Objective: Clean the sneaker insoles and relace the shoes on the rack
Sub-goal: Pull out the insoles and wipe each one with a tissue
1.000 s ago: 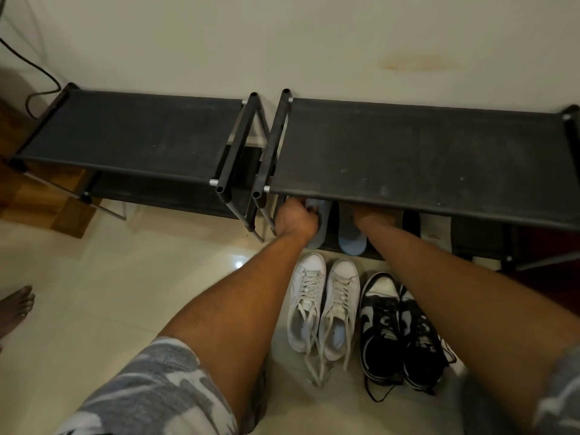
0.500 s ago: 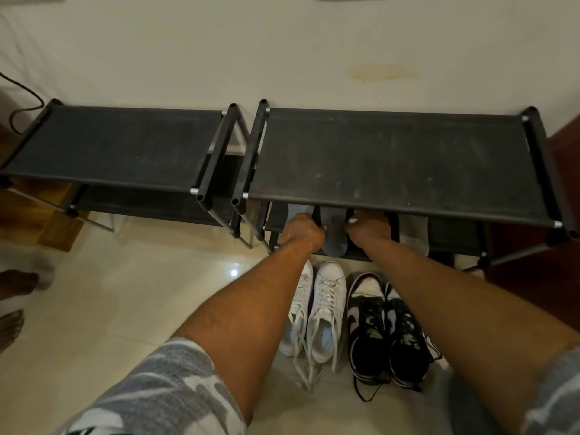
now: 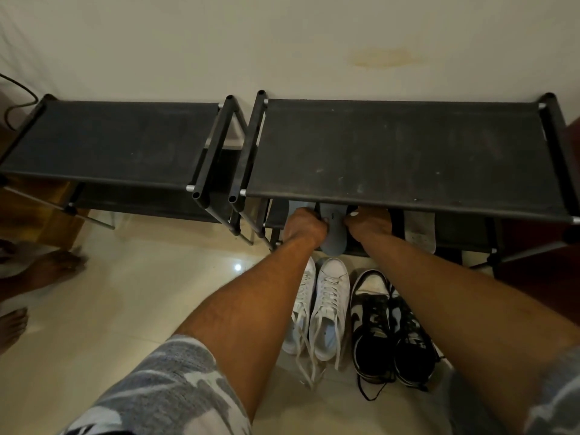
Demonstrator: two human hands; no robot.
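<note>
A grey insole (image 3: 334,233) lies on the lower shelf of the right black rack (image 3: 405,152), its heel end sticking out at the front. My left hand (image 3: 305,223) grips its left edge and my right hand (image 3: 370,221) grips its right edge. Another pale insole (image 3: 296,205) shows behind my left hand, and a white insole (image 3: 420,231) lies further right on the same shelf. On the floor below stand a white sneaker pair (image 3: 326,309) with loose laces and a black-and-white sneaker pair (image 3: 389,328). My fingertips are hidden under the top shelf.
A second black rack (image 3: 106,139) stands to the left against the cream wall. Another person's bare feet (image 3: 40,271) are on the tiled floor at the far left. A dark cable (image 3: 15,105) hangs at the upper left. Wooden furniture (image 3: 53,215) sits behind the left rack.
Both hands have drawn back from under the top shelf and closed in on one grey insole, which now sticks out at the shelf front. The view has shifted slightly.
</note>
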